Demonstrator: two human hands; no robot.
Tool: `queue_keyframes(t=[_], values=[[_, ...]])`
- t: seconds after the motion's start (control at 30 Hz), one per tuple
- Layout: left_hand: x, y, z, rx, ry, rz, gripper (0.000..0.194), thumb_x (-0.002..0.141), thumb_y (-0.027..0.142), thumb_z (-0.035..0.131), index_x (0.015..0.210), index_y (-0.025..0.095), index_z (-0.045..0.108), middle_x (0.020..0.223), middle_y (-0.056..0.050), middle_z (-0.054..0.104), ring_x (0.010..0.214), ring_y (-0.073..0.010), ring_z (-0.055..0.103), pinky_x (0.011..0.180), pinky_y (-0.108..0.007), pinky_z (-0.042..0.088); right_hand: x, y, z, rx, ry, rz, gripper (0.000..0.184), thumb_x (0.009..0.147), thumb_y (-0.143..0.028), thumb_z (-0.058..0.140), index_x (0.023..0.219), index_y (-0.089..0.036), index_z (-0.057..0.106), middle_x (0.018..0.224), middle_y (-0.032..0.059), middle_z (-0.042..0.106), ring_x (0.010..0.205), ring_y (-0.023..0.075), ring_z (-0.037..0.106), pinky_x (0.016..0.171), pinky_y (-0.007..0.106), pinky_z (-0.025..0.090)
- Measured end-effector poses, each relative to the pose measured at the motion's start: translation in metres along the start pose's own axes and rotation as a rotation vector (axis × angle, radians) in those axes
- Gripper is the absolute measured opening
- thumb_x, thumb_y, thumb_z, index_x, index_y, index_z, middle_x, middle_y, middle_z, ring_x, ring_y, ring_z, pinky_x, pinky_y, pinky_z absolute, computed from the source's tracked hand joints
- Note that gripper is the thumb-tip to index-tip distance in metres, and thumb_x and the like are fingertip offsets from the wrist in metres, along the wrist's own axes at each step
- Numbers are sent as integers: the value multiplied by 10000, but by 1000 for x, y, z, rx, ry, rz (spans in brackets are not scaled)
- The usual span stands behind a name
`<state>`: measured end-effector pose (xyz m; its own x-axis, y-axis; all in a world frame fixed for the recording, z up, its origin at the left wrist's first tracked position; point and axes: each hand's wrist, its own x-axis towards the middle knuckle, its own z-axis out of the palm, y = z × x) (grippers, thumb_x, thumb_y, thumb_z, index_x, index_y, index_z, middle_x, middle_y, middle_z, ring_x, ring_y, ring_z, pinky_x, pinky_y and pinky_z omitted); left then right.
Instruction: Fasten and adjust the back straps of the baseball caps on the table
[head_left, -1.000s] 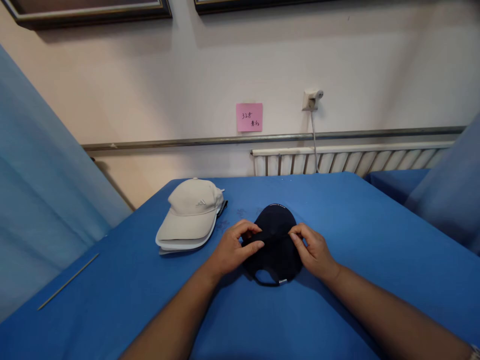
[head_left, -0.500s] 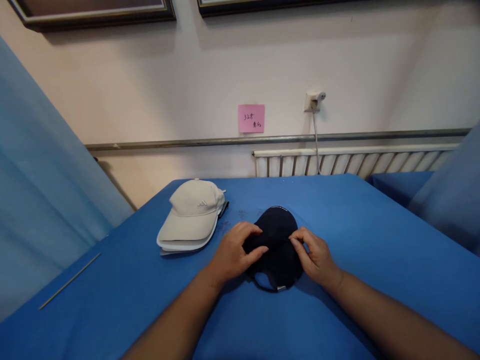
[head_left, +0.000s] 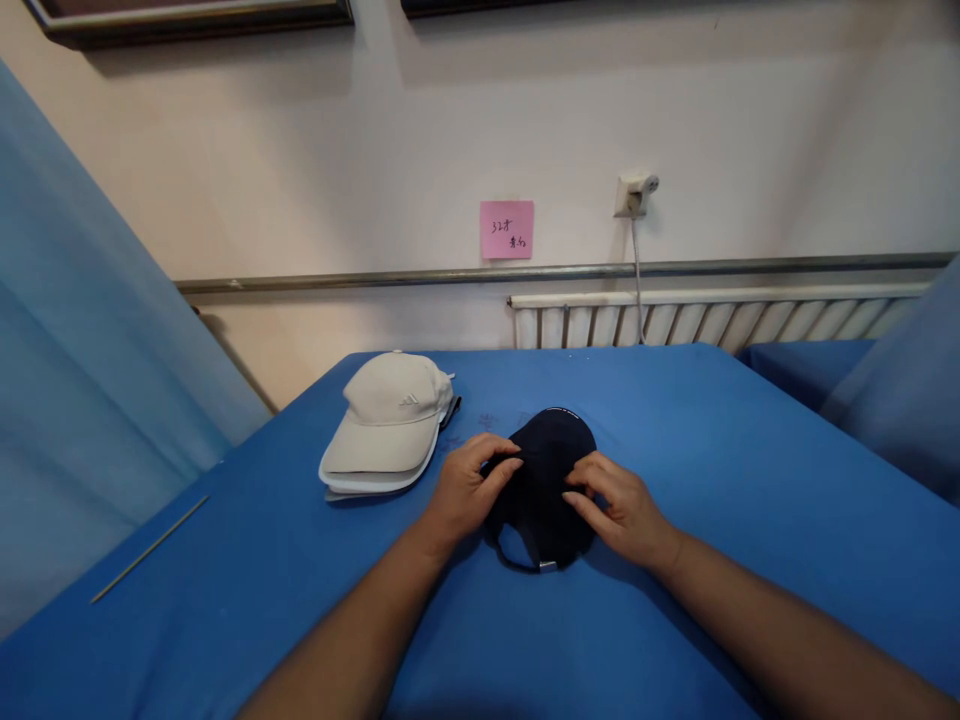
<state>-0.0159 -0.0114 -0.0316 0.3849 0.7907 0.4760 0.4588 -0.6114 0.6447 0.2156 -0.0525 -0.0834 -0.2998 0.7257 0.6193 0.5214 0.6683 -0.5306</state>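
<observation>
A dark baseball cap (head_left: pixel 551 500) lies in front of me on the blue-covered table. Its brim points away, with small white lettering along the edge, and its back opening, strap and small metallic buckle face me. My left hand (head_left: pixel 469 488) pinches the cap's left side between thumb and fingers. On the right side, my right hand (head_left: pixel 619 508) has thumb and fingertips closed on the crown fabric. Left of it sits a stack of caps, topped by a beige cap (head_left: pixel 394 400); a white brim shows underneath.
A thin stick (head_left: pixel 150 550) lies on the blue table cover (head_left: pixel 750 480) at the left. Curtains hang at both sides. Behind the table are a metal rail (head_left: pixel 420 277), a radiator (head_left: pixel 712 312), a socket with a plugged-in cord (head_left: pixel 636 196) and a pink note (head_left: pixel 507 230).
The right hand's fingertips have shifted left over the crown. The left hand's thumb and fingers have drawn closer together. The cap's back strap has moved slightly left; the view has shifted a little.
</observation>
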Motion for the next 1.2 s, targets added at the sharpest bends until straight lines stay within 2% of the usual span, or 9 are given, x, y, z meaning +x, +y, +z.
queue_keyframes(t=[0.17,0.3,0.4,0.5,0.6,0.77,1.0,1.1,1.2], values=[[2,2,-4,-85,-16,-47,132,867,280,596,907,205,696,907,-36,695,853,-178,633,794,-299,485,-1,1,-1,-26,-3,1,225,872,-287,611,1080,-217,563,993,81,599,802,189,590,681,332,510],[4,0,-8,-133,19,-120,155,854,307,605,918,200,697,896,-30,699,852,-185,633,803,-305,487,0,2,-1,-69,-12,-12,50,907,-215,531,930,-223,574,883,57,610,764,183,587,673,331,492],[4,-3,-8,-133,10,-129,160,858,313,601,911,191,691,887,-24,695,853,-182,632,806,-301,483,1,1,-1,-58,-28,-16,86,919,-188,499,862,-223,554,815,39,601,724,173,577,660,324,481],[3,-5,-7,-113,-9,-109,171,877,320,583,920,189,684,894,-28,689,849,-178,631,807,-300,483,1,0,0,-41,16,22,72,917,-188,501,952,-223,553,904,59,601,773,179,587,696,335,497],[1,-3,-6,-75,25,-73,199,881,325,581,1008,195,663,963,-44,680,890,-186,625,831,-316,486,1,3,2,-44,108,94,176,910,-179,493,1079,-217,529,1013,83,578,791,176,586,734,354,510],[-1,8,-8,84,2,74,328,853,318,627,1171,237,611,1146,-64,653,1069,-229,568,956,-387,435,1,17,8,-38,200,183,212,890,-161,477,1087,-215,532,1027,86,569,792,180,584,731,362,517],[-1,16,-5,214,-60,139,187,884,286,584,1055,239,646,1002,-50,677,953,-218,570,877,-381,432,0,27,12,24,183,192,196,864,-141,477,1024,-221,557,1046,77,579,798,174,595,743,363,526],[-1,15,-6,209,-18,142,159,891,268,572,1028,235,644,984,-47,670,939,-210,570,866,-370,435,0,28,13,44,183,210,194,859,-136,479,1015,-218,560,1045,74,579,808,172,598,754,361,525],[1,14,-13,201,86,137,159,890,254,572,1033,238,640,995,-42,667,968,-208,572,889,-368,436,0,28,13,54,184,231,185,857,-142,483,1005,-217,566,1046,73,586,802,170,599,757,362,526]])
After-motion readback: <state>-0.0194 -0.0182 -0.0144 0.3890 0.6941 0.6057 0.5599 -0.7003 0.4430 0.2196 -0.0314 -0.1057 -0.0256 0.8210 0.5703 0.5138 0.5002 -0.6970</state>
